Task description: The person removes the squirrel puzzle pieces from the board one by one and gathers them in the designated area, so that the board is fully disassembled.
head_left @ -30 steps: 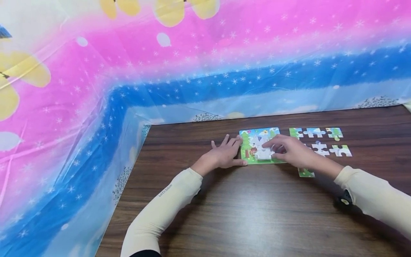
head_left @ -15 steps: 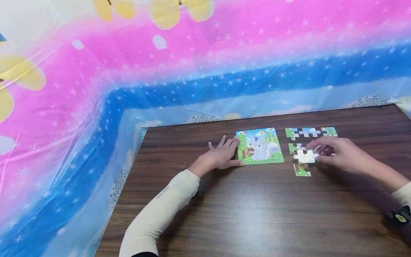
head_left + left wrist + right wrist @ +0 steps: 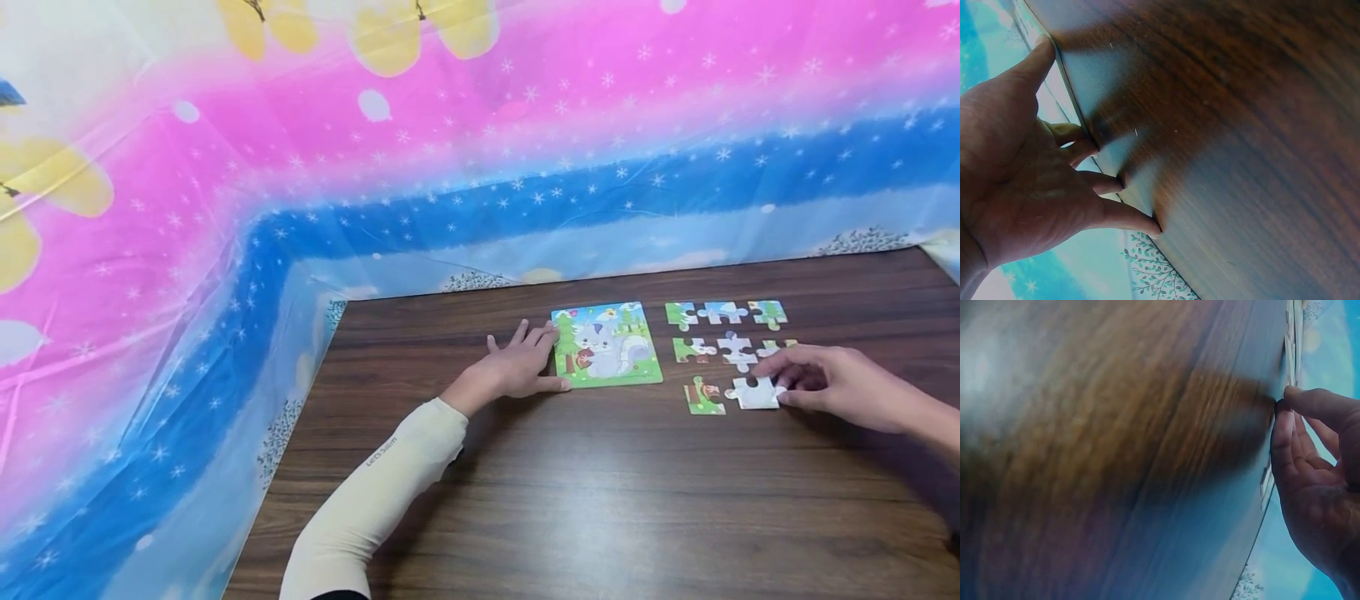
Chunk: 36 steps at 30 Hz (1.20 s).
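In the head view a square picture card (image 3: pixel 606 343) with a squirrel among trees lies on the table. My left hand (image 3: pixel 513 367) rests with spread fingers along its left edge, and the left wrist view shows the thumb (image 3: pixel 1041 55) touching that edge. To the right of the card, my right hand (image 3: pixel 843 387) pinches a pale jigsaw piece (image 3: pixel 756 395) by its right side, low over the table. This piece overlaps the lower end of a light grey jigsaw piece (image 3: pixel 735 350). A green jigsaw piece (image 3: pixel 703 397) lies to its left.
Jigsaw pieces (image 3: pixel 723 312) lie in a row behind, with a second row in front of them. My right fingers partly cover the right-hand piece (image 3: pixel 776 346) of that second row. A pink and blue cloth (image 3: pixel 480 200) hangs along the back and left edges of the wooden table (image 3: pixel 540 492).
My right hand has carried the pale jigsaw piece rightward from over the card to beside the green piece in the front row. My left hand stays at the card's edge.
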Motion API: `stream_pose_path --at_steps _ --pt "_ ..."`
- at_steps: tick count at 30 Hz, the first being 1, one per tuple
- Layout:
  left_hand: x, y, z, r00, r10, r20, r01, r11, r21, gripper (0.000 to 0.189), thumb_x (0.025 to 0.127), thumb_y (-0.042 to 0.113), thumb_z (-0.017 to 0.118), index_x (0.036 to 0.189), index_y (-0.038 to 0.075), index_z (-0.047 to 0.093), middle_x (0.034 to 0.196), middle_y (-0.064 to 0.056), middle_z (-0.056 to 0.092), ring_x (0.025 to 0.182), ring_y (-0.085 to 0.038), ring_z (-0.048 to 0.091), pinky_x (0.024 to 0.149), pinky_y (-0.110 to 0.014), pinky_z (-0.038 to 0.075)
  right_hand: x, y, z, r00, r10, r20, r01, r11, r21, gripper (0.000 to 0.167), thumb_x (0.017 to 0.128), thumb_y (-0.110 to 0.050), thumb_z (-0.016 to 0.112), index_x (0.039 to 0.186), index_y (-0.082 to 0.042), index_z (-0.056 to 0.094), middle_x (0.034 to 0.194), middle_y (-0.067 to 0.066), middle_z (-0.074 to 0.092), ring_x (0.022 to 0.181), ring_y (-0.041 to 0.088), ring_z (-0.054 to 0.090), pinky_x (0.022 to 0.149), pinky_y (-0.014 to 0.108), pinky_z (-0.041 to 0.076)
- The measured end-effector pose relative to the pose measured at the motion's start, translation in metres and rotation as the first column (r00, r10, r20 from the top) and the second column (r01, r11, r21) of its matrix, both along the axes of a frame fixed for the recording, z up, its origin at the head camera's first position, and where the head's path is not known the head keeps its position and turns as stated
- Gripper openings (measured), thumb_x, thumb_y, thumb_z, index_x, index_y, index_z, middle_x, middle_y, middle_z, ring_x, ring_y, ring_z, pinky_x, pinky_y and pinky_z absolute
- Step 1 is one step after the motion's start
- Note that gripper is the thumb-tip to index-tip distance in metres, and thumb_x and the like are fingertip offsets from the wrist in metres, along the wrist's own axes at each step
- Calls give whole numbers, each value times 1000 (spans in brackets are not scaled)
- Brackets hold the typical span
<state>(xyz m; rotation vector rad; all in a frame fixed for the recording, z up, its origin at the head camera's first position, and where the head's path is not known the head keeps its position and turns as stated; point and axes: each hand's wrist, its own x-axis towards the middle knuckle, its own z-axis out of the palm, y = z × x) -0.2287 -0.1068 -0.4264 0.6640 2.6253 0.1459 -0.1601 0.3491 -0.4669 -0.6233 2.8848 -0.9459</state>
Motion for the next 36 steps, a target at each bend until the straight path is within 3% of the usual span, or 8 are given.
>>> stream_pose_path --at_steps 5,11,17,23,28,33,36 --pt "0 1 0 1000 -6 4 6 1000 6 93 104 64 54 173 22 9 181 1 5 168 -33 -3 124 -81 7 2 -1 -2 999 32 -6 -32 999 26 49 86 1 84 121 -31 74 105 -9 72 85 -5 63 65 23 54" --pt "-1 2 0 1000 2 -1 -2 1000 -11 93 103 65 53 173 23 8 181 3 4 168 -32 -4 125 -79 7 1 -4 -1 995 59 -74 -56 997 54 56 79 8 86 120 -28 73 105 -10 71 86 -7 62 67 22 56" --pt "-3 1 1 1000 5 3 -5 1000 -23 93 103 66 52 173 24 7 181 4 3 168 -30 -4 126 -78 6 -1 -13 6 996 51 -76 -44 995 86 57 79 5 88 125 -24 71 113 -4 71 92 -8 62 69 23 57" --pt "-5 1 3 1000 -10 -6 10 1000 -15 93 104 65 53 173 22 8 181 1 4 168 -32 -3 125 -79 7 -11 -45 16 988 38 -150 -28 997 68 44 86 -2 85 124 -22 73 117 2 68 95 10 70 70 24 55" --pt "-5 2 3 1000 -13 -6 13 1000 -11 93 104 65 53 173 22 7 181 2 3 168 -32 -4 125 -79 7 -22 -83 25 996 30 -86 -28 999 21 40 92 -12 82 130 -15 70 119 8 69 97 22 72 73 30 57" --pt "-5 2 0 1000 -3 9 3 1000 -6 95 103 67 53 173 23 6 181 2 1 168 -32 -6 124 -80 7 -28 -120 28 997 78 16 -78 997 -13 55 93 -15 82 144 -10 60 130 15 67 104 25 72 82 41 60" --pt "-2 1 -1 1000 4 18 -4 1000 -9 95 103 66 53 173 22 6 181 2 2 168 -32 -5 124 -80 7 -29 -138 27 992 113 48 -114 993 15 63 94 -17 81 150 -7 54 138 18 65 108 27 71 84 44 61"
